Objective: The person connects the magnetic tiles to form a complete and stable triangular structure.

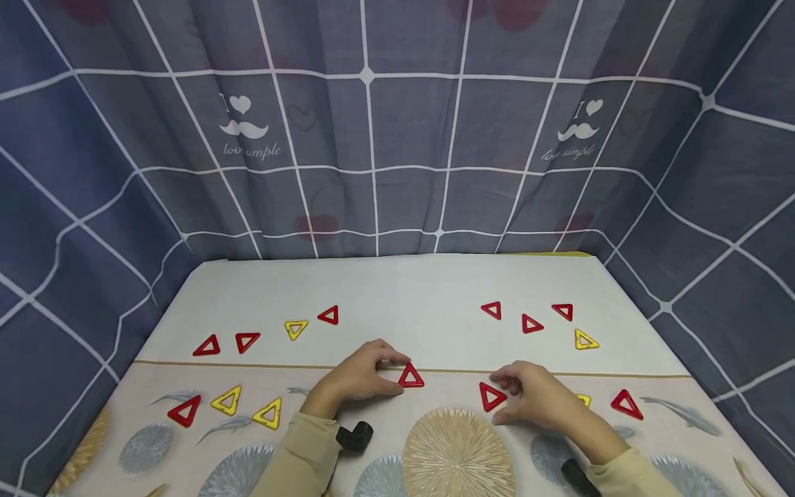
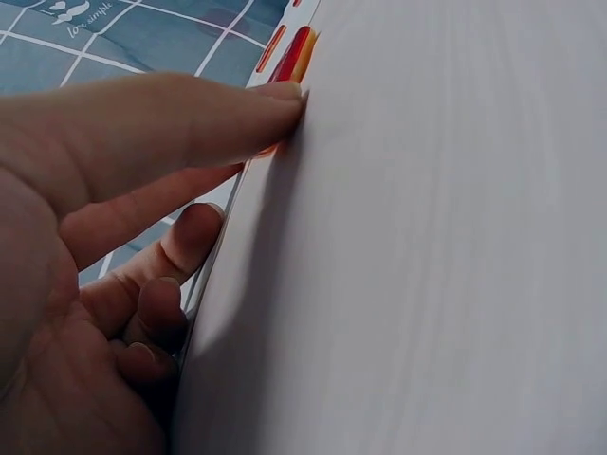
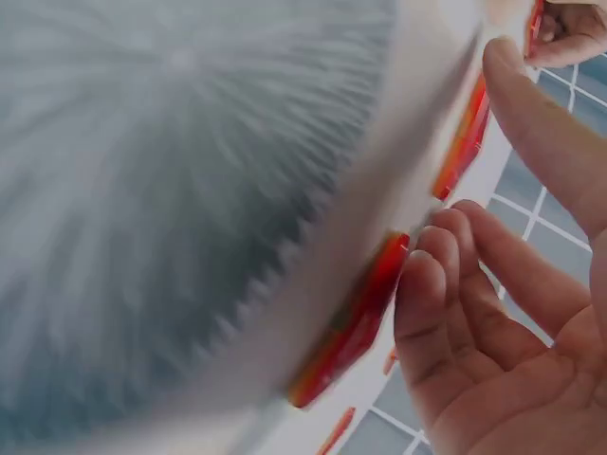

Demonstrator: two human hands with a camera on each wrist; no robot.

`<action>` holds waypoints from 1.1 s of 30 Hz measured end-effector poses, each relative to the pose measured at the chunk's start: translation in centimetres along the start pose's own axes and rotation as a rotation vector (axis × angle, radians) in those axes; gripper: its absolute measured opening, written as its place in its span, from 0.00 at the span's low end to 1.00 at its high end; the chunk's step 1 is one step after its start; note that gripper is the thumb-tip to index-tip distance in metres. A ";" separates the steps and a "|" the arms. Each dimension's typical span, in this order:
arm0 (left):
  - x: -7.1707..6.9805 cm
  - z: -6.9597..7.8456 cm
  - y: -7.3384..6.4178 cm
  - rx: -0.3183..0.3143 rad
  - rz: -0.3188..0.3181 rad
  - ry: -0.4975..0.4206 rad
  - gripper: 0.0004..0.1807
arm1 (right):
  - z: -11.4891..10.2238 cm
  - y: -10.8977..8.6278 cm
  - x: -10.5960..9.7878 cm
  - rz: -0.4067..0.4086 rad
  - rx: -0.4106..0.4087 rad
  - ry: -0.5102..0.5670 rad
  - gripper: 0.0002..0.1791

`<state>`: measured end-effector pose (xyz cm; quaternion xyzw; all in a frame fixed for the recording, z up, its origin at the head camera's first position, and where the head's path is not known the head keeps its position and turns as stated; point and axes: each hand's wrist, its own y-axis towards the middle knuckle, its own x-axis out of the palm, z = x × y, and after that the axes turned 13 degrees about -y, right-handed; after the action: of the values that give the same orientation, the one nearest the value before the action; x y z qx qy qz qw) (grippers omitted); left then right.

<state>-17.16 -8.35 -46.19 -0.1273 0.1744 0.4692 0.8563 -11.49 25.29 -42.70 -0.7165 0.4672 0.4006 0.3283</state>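
My left hand (image 1: 360, 376) pinches a red open-centred triangle (image 1: 410, 376) lying near the table's middle, index fingertip by its top corner and thumb at its lower left. In the left wrist view the thumb (image 2: 209, 118) covers part of that triangle (image 2: 296, 55). To the right, my right hand (image 1: 537, 397) is spread around another red triangle (image 1: 492, 397). Its thumb and bent fingers lie on either side, with small gaps between them and the piece. The right wrist view shows this triangle (image 3: 463, 142) edge-on between thumb and fingers.
Left of the hands lie several red and yellow triangles, among them a red one (image 1: 185, 411) and a yellow one (image 1: 267, 414). Beyond the right hand are more, including a red triangle (image 1: 626, 405); the forearm partly hides a yellow triangle (image 1: 584, 399). A checked curtain (image 1: 404, 138) surrounds the table.
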 end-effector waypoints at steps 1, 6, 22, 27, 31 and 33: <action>0.0 0.0 -0.1 -0.001 -0.001 0.000 0.23 | 0.0 0.1 0.2 -0.006 0.004 -0.006 0.34; -0.1 0.0 -0.1 0.001 -0.004 -0.001 0.23 | 0.1 0.2 0.7 0.011 0.001 -0.044 0.31; -0.1 0.2 -0.2 -0.009 0.004 -0.011 0.23 | -0.1 0.1 0.9 0.049 -0.051 -0.043 0.24; -0.1 0.2 -0.2 -0.012 0.005 -0.008 0.23 | -0.2 0.1 1.0 0.052 -0.049 0.009 0.24; -0.1 0.3 -0.2 -0.013 0.004 -0.018 0.23 | -0.5 0.1 1.0 0.068 -0.036 0.049 0.21; -0.1 0.3 -0.2 -0.011 0.003 -0.024 0.23 | -0.7 0.3 1.0 0.068 -0.035 0.068 0.20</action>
<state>-16.99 -8.46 -45.90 -0.1260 0.1619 0.4727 0.8570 -11.32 24.24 -43.26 -0.7190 0.4951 0.3951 0.2859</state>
